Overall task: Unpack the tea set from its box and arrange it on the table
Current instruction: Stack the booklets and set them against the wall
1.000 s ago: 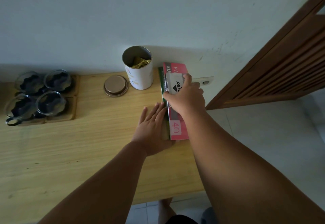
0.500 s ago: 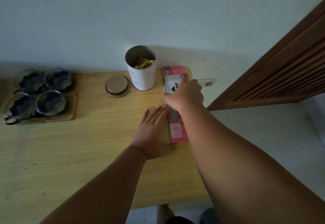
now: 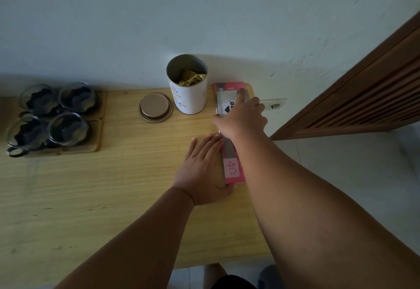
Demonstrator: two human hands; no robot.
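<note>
A long pink box (image 3: 232,171) marked "40" lies flat along the right edge of the wooden table (image 3: 91,198). My right hand (image 3: 242,120) rests on its far half, fingers curled over a grey-white panel with a black logo. My left hand (image 3: 202,170) lies flat on the table, palm down, its fingertips and thumb side touching the box's left edge. Several glass cups (image 3: 66,129) with dark scalloped inserts stand on wooden coasters (image 3: 96,136) at the far left. The box's inside is hidden.
An open white tea tin (image 3: 188,98) holding gold packets stands by the wall, just left of the box. Its round gold lid (image 3: 155,107) lies beside it. A wall socket (image 3: 273,104) and a slatted wooden door (image 3: 363,98) are to the right, past the table's edge.
The pink box has settled flat; the green side seen a second ago no longer shows. My left hand has slid slightly nearer along its edge. My right hand stays on top.
</note>
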